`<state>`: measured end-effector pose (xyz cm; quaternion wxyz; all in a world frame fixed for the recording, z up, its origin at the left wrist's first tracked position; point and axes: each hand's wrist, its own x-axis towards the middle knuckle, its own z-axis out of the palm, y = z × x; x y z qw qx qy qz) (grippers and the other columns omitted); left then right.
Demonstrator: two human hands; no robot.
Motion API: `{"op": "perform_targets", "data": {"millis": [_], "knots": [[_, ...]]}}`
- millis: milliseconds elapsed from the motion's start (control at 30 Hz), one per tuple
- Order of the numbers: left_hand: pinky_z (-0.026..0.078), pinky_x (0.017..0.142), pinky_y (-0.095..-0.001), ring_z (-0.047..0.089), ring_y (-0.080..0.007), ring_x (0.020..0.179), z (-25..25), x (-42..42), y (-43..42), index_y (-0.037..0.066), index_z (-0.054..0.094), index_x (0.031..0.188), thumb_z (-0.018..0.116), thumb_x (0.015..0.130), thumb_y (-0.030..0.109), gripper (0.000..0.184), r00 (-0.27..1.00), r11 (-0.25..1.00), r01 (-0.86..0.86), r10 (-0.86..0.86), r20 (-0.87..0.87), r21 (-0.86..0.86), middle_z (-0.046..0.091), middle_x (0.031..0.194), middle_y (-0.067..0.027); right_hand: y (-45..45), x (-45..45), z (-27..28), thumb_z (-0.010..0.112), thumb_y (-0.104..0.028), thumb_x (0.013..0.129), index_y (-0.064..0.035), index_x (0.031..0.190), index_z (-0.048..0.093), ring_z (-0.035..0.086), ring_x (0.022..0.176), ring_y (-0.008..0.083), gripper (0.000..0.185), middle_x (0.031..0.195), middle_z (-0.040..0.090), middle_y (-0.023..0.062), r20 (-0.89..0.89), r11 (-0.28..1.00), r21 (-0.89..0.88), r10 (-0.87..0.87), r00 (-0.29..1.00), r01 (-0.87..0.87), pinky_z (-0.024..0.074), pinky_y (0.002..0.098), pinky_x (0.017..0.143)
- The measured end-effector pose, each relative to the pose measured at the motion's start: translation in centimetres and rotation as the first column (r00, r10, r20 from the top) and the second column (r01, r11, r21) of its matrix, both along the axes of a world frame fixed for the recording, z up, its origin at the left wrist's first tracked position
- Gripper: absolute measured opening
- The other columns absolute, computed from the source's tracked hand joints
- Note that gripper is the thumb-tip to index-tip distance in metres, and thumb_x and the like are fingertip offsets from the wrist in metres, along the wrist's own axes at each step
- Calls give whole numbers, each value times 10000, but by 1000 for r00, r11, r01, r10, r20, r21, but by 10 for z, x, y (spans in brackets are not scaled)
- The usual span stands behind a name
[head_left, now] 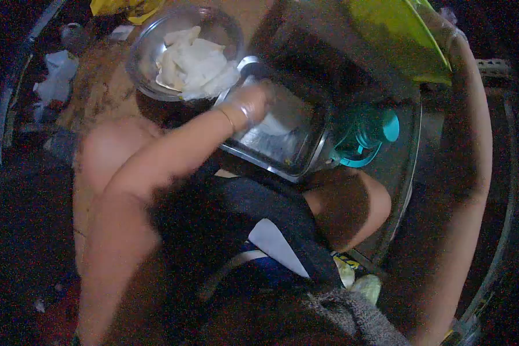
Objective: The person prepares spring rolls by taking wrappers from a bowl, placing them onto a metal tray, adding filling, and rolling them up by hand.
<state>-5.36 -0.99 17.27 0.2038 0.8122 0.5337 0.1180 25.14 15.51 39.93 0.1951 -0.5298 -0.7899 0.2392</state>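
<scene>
My left hand (252, 104), wearing a thin see-through covering and with a band at the wrist, is over the left part of a rectangular metal tray (311, 164). Motion blurs its fingers, and whether they hold anything cannot be made out. A whitish patch shows on the tray floor beside it. Up at the right, my right hand (442, 27) grips the rim of a tilted yellow-green basin (395, 37). Left of the tray, a round metal bowl (141, 66) holds several pale white pieces (196, 62).
A teal plastic jug or bottle (369, 135) stands right of the tray. White crumpled plastic (56, 78) lies at the far left, and a yellow item (130, 8) sits at the top edge. My bent knees flank the tray's near side. Much of the surroundings is dark.
</scene>
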Motion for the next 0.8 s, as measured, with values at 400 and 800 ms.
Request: {"op": "perform_targets", "data": {"millis": [400,800], "knots": [[494,774,-428,610,-275,961,-46,21,-7,83,666,938,513,798,130,213,824,912,398,-307,-475,101,643,986,-102,2,18,51,536,-145,889,-22,1241,507,554,1067,215,374,1182,561,135,-173,999,19,-39,984,43,481,298,878],[519,726,-452,638,-346,848,-40,23,-7,28,654,815,543,765,145,169,846,908,417,-368,-385,47,652,846,-167,-7,29,44,529,-139,893,-22,1244,504,552,1071,217,370,1188,557,136,-400,998,-39,-62,914,50,480,297,883]]}}
